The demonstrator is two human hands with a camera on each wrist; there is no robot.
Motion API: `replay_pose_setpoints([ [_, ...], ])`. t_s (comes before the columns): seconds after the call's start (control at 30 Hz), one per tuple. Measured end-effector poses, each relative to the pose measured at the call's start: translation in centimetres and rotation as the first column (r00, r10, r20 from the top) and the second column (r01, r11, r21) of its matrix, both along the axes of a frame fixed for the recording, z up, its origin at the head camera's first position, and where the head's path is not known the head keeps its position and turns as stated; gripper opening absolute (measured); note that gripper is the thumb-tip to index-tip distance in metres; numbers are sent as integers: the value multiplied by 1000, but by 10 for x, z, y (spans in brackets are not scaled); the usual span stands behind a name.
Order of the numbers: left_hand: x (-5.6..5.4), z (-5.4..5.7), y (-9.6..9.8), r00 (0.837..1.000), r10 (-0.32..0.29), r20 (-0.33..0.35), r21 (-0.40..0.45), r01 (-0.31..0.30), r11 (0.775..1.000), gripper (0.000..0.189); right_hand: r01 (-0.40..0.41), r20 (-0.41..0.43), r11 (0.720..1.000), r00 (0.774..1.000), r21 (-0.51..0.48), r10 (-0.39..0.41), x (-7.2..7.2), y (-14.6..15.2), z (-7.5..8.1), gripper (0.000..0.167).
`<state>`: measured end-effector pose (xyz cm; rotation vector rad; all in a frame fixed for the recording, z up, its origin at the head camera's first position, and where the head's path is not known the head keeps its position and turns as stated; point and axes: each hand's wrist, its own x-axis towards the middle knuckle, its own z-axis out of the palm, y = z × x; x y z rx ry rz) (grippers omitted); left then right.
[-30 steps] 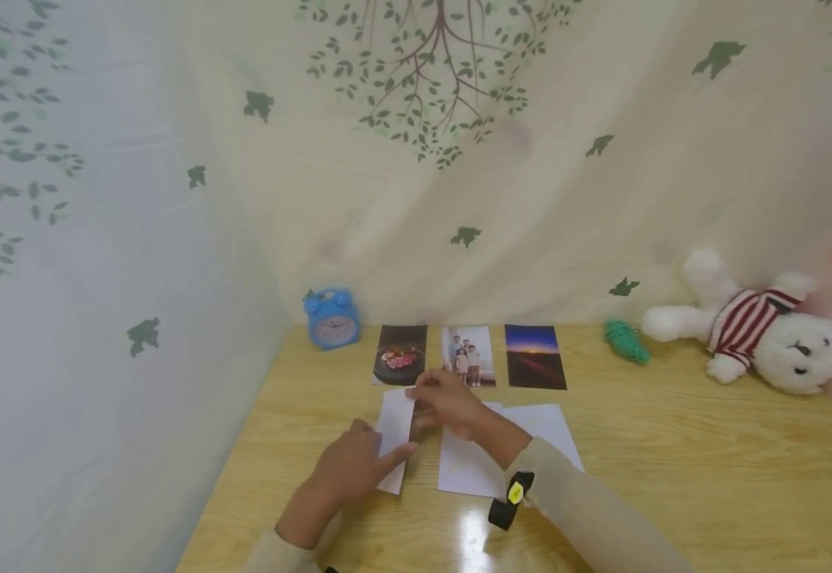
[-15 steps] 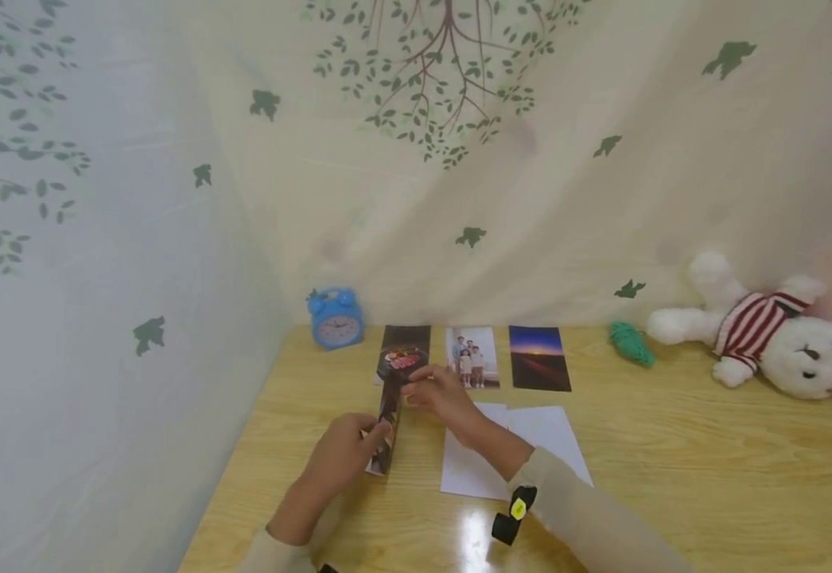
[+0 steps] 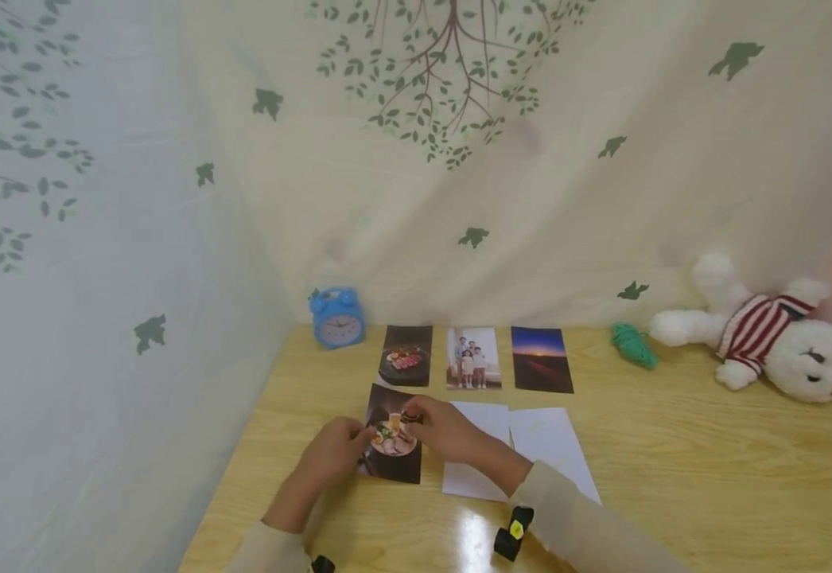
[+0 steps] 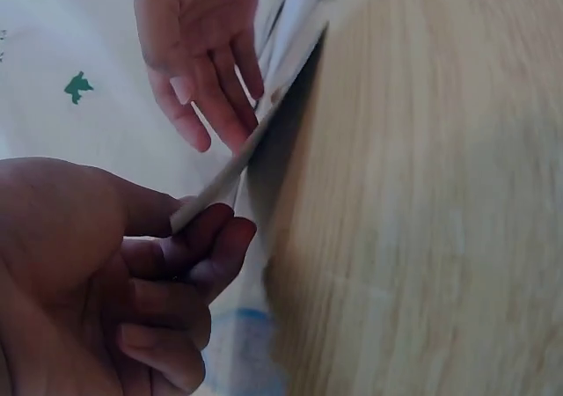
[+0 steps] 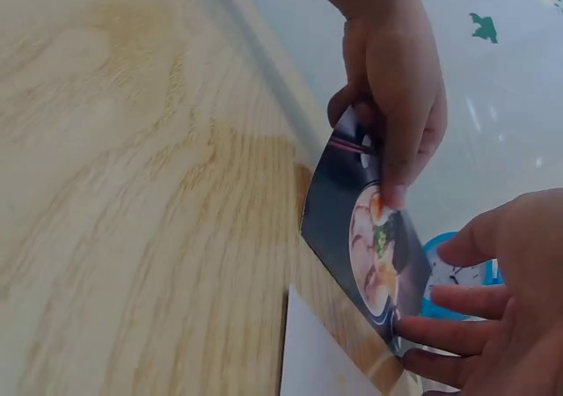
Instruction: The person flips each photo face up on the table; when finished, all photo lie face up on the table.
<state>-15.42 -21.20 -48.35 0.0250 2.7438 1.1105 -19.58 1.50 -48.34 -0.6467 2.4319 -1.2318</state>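
My left hand [image 3: 333,452] pinches the left edge of a photo print [image 3: 396,447] that shows a bowl of food with an egg on a dark ground. In the left wrist view the print [image 4: 211,189] appears edge-on between thumb and fingers, tilted up from the table. My right hand [image 3: 450,430] is at the print's right side, its fingertips at the edge; in the right wrist view its fingers [image 5: 453,334] are spread and fairly straight. Behind lie a food photo [image 3: 405,358], a family photo [image 3: 473,358] and a sunset photo [image 3: 542,358] in a row.
Two white sheets [image 3: 552,446] lie on the wooden table [image 3: 688,477] under and beside my right forearm. A blue alarm clock [image 3: 338,318] stands at the back left. A green yarn bundle [image 3: 634,345] and a white teddy bear [image 3: 781,338] lie at the back right.
The print showed its white back a second ago. It has been turned over, passing edge-on, and now its picture faces up between both hands. The other photos lie as before.
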Motion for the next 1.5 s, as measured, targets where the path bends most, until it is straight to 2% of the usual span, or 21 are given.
replay_pose_setpoints([
  [0.1, 0, -5, -1, 1000, 20, -20, -117, -22, 993, 46, -28, -68, 997, 997, 78, 33, 2, -1, 0, 35],
  [0.17, -1, -6, -1, 999, 42, -28, -193, -47, 980, 46, -27, -112, 993, 993, 113, 39, 3, -2, 0, 33],
  [0.37, -4, -7, 2, 995, 102, -8, -389, -97, 916, 51, -16, -183, 986, 982, 164, 47, 8, -2, 0, 32],
  [0.5, -6, -3, 6, 992, 118, -37, -447, -122, 886, 52, -22, -139, 996, 990, 91, 35, 4, 5, -1, 32],
  [0.6, -7, 3, 13, 992, 115, -58, -449, -129, 884, 53, 13, -95, 1000, 995, -8, -14, 1, 16, -1, 32],
  [0.67, -7, 7, 20, 991, 107, -83, -441, -133, 887, 54, 58, -94, 996, 994, -71, -64, -2, 26, 1, 33],
  [0.77, -9, 16, 35, 990, 59, -125, -411, -106, 905, 54, 128, -90, 984, 986, -126, -140, -6, 45, 7, 33],
  [0.83, -10, 23, 46, 989, -3, -148, -374, -53, 926, 49, 172, -91, 979, 979, -106, -182, -10, 60, 13, 33],
  [0.9, -10, 31, 57, 984, -91, -156, -321, 37, 946, 41, 203, -95, 978, 974, -50, -207, -13, 76, 18, 31],
  [1.0, -10, 39, 74, 965, -224, -138, -238, 187, 953, 28, 237, -117, 971, 966, 44, -230, -16, 96, 22, 24],
  [1.1, -10, 41, 89, 937, -324, -129, -200, 295, 934, 33, 259, -118, 960, 962, 102, -247, -16, 110, 23, 18],
  [1.17, -9, 38, 97, 924, -362, -126, -216, 330, 919, 40, 263, -120, 957, 961, 123, -249, -15, 116, 23, 17],
  [1.3, -7, 30, 109, 908, -401, -126, -314, 347, 884, 48, 285, -75, 948, 958, 144, -277, -15, 119, 21, 27],
  [1.4, -7, 26, 113, 903, -412, -123, -373, 343, 862, 48, 297, -51, 939, 955, 173, -293, -15, 119, 18, 36],
  [1.5, -8, 24, 116, 898, -426, -111, -420, 346, 839, 28, 299, -61, 932, 954, 205, -292, -17, 120, 15, 41],
])
